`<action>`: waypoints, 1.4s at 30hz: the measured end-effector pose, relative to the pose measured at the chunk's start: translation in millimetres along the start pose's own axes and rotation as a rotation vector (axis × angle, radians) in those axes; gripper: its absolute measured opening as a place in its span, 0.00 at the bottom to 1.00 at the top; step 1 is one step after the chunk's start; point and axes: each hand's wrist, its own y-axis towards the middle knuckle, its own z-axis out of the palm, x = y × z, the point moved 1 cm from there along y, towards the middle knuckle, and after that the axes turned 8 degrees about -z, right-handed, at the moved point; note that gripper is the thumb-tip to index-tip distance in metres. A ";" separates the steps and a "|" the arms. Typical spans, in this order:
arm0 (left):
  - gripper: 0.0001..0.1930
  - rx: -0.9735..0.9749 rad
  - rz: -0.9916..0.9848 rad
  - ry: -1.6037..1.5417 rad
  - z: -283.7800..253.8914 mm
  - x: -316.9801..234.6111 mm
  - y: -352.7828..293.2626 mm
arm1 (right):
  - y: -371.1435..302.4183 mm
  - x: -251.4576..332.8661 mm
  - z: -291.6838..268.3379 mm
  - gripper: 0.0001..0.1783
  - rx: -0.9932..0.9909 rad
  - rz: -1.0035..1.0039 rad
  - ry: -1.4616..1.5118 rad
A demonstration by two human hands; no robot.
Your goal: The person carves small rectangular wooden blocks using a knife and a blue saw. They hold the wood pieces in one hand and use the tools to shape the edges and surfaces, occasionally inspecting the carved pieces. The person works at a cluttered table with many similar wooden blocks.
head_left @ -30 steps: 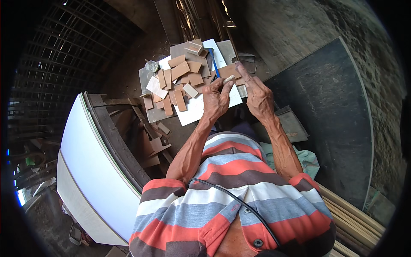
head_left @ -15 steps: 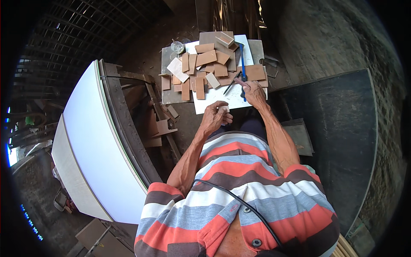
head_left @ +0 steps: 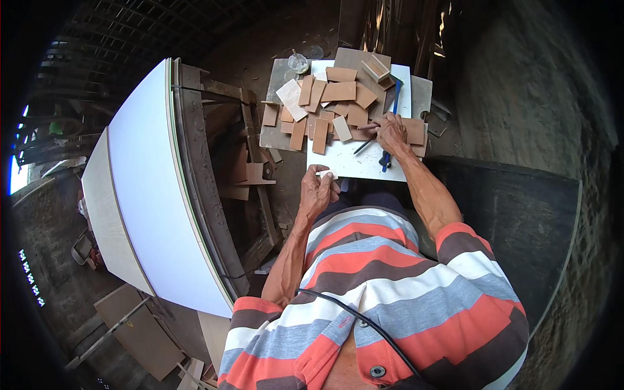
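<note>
My left hand (head_left: 318, 193) is closed at the near edge of the white board (head_left: 331, 159), pinching a small pale piece (head_left: 326, 173) between thumb and fingers. Over the right part of that board, my right hand (head_left: 392, 135) grips a short brownish stick (head_left: 368, 127) that points left. Just below its fingers lies a slim dark rod (head_left: 363, 147), partly hidden. A long blue tool (head_left: 396, 94) runs beneath the right hand, its dark lower end (head_left: 386, 161) showing near the wrist. Flat brown wooden pieces (head_left: 338, 91) are heaped loosely to the left of this hand.
A glass jar (head_left: 298, 63) stands at the far left of the work surface. Beyond the heap sits a small wooden box-like piece (head_left: 376, 67). Large white panels (head_left: 146, 169) lean at my left, and a dark board (head_left: 507, 201) stands at my right.
The whole view has shifted, so the table appears farther right. Relative to the board, my left hand has moved left; my right hand has moved forward and left, covering part of the dark rod.
</note>
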 end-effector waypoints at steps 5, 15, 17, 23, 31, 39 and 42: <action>0.10 -0.037 0.008 -0.030 8.6 6.6 13.2 | 0.7 -8.0 -1.7 0.16 -0.049 -0.003 0.027; 0.11 -0.076 -0.065 -0.056 -0.3 23.8 27.2 | 112.3 42.5 -28.1 0.15 -0.273 -0.161 0.161; 0.10 -0.104 -0.035 -0.037 -7.5 19.3 31.7 | 149.6 61.2 -31.0 0.14 -0.242 -0.180 0.178; 0.09 -0.115 0.001 0.247 -44.3 -21.3 46.6 | 245.9 90.2 -12.2 0.11 -0.162 -0.277 0.065; 0.05 -0.235 0.377 0.494 -82.8 -81.1 104.2 | 316.1 97.0 31.5 0.27 0.009 -0.356 -0.092; 0.07 -0.338 0.521 0.616 -93.9 -94.9 225.8 | 341.3 111.5 38.0 0.27 0.166 -0.421 -0.184; 0.08 -0.343 0.474 0.680 -97.6 -86.4 265.3 | 347.3 107.1 43.8 0.22 0.146 -0.453 -0.186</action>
